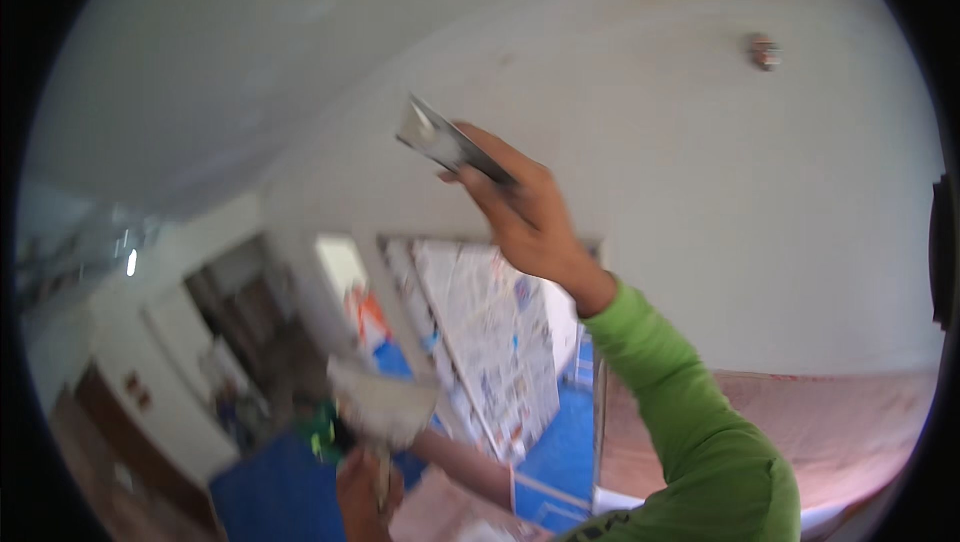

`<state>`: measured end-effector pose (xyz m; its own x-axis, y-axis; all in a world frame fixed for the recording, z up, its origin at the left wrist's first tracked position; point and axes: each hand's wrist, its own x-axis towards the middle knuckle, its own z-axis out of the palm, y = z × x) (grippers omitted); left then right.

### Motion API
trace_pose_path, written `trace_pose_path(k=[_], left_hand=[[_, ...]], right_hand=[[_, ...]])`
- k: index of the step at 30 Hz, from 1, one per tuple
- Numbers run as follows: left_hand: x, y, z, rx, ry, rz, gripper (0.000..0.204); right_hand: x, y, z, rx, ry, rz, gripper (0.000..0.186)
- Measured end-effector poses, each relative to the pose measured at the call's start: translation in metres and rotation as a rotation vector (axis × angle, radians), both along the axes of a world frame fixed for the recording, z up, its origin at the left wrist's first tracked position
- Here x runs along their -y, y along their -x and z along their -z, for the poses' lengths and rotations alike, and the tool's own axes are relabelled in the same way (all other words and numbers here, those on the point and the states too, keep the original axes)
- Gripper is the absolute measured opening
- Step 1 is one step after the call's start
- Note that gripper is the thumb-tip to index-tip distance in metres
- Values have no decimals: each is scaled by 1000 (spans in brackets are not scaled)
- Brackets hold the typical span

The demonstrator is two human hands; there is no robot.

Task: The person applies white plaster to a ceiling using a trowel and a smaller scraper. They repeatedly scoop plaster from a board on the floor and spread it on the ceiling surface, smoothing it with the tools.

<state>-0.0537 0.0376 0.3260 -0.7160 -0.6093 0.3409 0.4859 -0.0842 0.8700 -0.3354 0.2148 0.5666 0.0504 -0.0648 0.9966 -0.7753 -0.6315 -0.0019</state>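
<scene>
My right hand (pixel 535 212), raised in front of the wall (pixel 780 212), is closed around a putty knife (pixel 435 137). Its metal blade carries a whitish smear and sits near the line where wall and ceiling meet; whether it touches the surface I cannot tell. Low in the view, my left hand (pixel 365 502) grips the handle of a broad scraper (pixel 385 407). The scraper's wide, pale blade points upward and looks coated with whitish paste, though blur hides the detail.
Below my raised arm is a door frame (pixel 600 392) with a newspaper-covered door panel (pixel 490 342). Blue sheeting (pixel 265 492) lies lower left. Pinkish covering (pixel 800 432) hangs along the lower wall. A small electrical box (pixel 763 52) sits high on the right. An opening (pixel 245 292) leads off at left.
</scene>
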Motion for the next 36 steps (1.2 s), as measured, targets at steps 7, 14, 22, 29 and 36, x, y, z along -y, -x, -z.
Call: trace_pose_path(k=[7,14,22,29,36], left_hand=[[-15,5,12,17,-190,167,34],[-22,-2,9,129,-126,115,29],[-10,-7,0,403,35,-22,27],[-11,-2,-24,456,170,107,25],[-13,-14,-7,372,116,-106,30]], right_hand=[[35,-16,145,-228,-444,-263,68],[54,39,135,-774,-781,449,93],[13,13,74,-1004,-527,377,40],[10,-1,60,-1122,-527,233,26],[-17,16,59,-1181,-522,462,29]])
